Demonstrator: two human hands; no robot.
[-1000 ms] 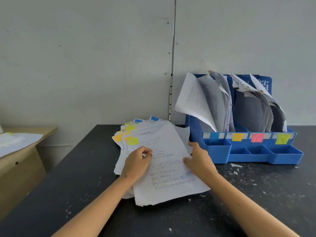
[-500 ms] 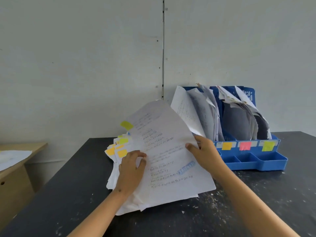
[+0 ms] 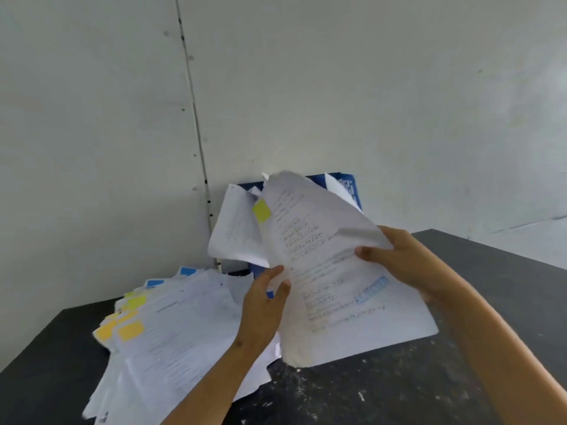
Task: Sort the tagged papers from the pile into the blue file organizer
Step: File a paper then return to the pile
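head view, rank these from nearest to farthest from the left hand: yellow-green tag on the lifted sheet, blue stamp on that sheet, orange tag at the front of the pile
From the left hand:
1. Yellow-green tag, up above the hand on the lifted sheet.
2. Blue stamp, to its right.
3. Orange tag, to its left on the pile.
The first two are too close to call.

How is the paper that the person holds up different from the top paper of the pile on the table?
The held paper is lifted off the table and curved, gripped by the left hand and the right hand; the pile's top paper lies flat and untouched. The held paper carries a yellow-green tag near its upper left corner; the pile's top paper carries an orange-yellow tag. Both are white printed sheets.
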